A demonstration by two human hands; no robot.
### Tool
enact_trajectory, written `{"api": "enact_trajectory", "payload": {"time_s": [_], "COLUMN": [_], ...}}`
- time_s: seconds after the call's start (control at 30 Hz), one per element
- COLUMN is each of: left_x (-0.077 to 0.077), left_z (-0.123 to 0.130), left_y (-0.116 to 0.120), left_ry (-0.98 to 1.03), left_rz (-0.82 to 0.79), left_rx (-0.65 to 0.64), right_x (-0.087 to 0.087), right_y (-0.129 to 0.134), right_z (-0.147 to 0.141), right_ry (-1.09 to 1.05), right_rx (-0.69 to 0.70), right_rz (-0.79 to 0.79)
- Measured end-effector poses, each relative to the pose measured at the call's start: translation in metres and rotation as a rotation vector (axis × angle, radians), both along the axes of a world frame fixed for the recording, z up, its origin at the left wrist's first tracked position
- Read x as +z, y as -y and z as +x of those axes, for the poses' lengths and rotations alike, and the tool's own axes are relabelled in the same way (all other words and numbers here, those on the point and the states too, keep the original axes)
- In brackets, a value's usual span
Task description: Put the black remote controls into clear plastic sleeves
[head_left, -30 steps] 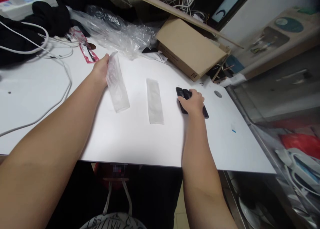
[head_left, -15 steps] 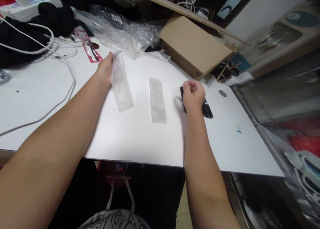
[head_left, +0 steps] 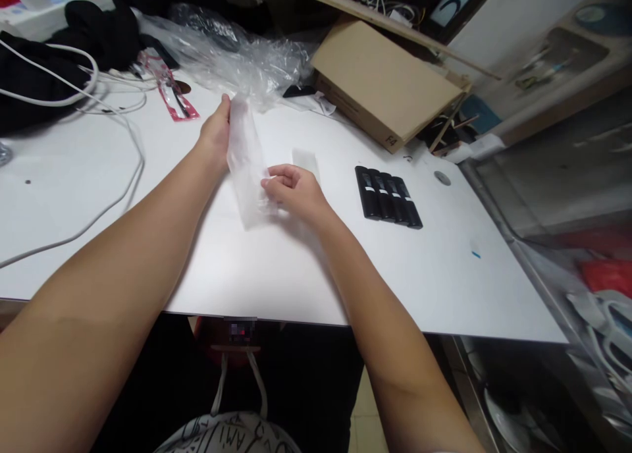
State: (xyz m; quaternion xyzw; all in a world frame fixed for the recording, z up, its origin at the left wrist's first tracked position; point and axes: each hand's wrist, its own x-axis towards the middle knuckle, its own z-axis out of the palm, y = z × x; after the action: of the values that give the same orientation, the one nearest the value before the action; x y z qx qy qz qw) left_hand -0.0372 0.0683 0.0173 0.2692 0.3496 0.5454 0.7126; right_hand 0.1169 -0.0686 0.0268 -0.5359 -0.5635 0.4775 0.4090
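A stack of clear plastic sleeves [head_left: 247, 157] is held up over the white table [head_left: 306, 282] by my left hand [head_left: 217, 132], which grips its upper left edge. My right hand [head_left: 292, 184] pinches the right side of the same sleeves, its thumb and index finger together. Partly behind my right hand, a single flat sleeve [head_left: 306, 160] lies on the table. Several black remote-like devices [head_left: 389, 196], each with a white label, lie side by side to the right.
A cardboard box [head_left: 385, 78] stands at the back right beside crumpled plastic [head_left: 237, 58]. White cables [head_left: 138, 150] and a red-edged packet [head_left: 172, 91] lie at the left. A round grommet [head_left: 442, 178] and a small blue scrap [head_left: 476, 255] are at the right.
My right hand has moved left from the black devices to the sleeves and now pinches them. The black devices are uncovered. The held sleeves have shifted slightly right.
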Motion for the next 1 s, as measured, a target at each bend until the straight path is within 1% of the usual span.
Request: {"api": "enact_trajectory", "payload": {"time_s": [0.1,0.17,0.23,0.3,0.37,0.47,0.53,0.57,0.67,0.73,0.8,0.9,1.0], "left_x": [-0.011,-0.016,-0.017,-0.017,-0.017,-0.018,-0.017,-0.016,-0.01,-0.005,-0.003,-0.005,-0.008], "left_z": [0.001,0.0,-0.002,-0.004,-0.006,-0.008,-0.009,-0.01,-0.015,-0.018,-0.019,-0.018,-0.018], "left_y": [-0.011,-0.017,-0.02,-0.02,-0.018,-0.013,-0.009,-0.007,0.0,0.003,0.006,0.008,0.008], "left_ry": [0.0,-0.052,-0.145,-0.258,-0.381,-0.58,-0.679,-0.713,-0.806,-0.887,-0.987,-1.174,-1.297], "left_rz": [0.136,0.142,0.134,0.14,0.179,0.259,0.307,0.325,0.382,0.404,0.399,0.404,0.422], "left_rx": [0.106,0.203,0.261,0.273,0.272,0.3,0.291,0.261,0.119,0.067,0.092,0.101,0.11], "right_x": [0.008,0.013,0.017,0.02,0.022,0.022,0.021,0.019,0.013,0.009,0.006,0.004,0.003], "right_y": [0.0,0.0,0.0,0.0,0.0,0.0,-0.001,-0.002,-0.009,-0.013,-0.017,-0.02,-0.021], "right_z": [0.005,0.011,0.019,0.029,0.039,0.053,0.061,0.065,0.073,0.075,0.075,0.073,0.071], "right_ry": [-0.067,-0.103,-0.078,0.014,0.11,0.175,0.194,0.207,0.263,0.278,0.228,0.12,0.122], "right_rx": [-0.062,-0.104,-0.159,-0.205,-0.236,-0.277,-0.299,-0.316,-0.405,-0.472,-0.516,-0.582,-0.637], "right_rz": [-0.06,-0.077,-0.061,-0.008,0.053,0.131,0.172,0.192,0.254,0.276,0.253,0.181,0.15]}}
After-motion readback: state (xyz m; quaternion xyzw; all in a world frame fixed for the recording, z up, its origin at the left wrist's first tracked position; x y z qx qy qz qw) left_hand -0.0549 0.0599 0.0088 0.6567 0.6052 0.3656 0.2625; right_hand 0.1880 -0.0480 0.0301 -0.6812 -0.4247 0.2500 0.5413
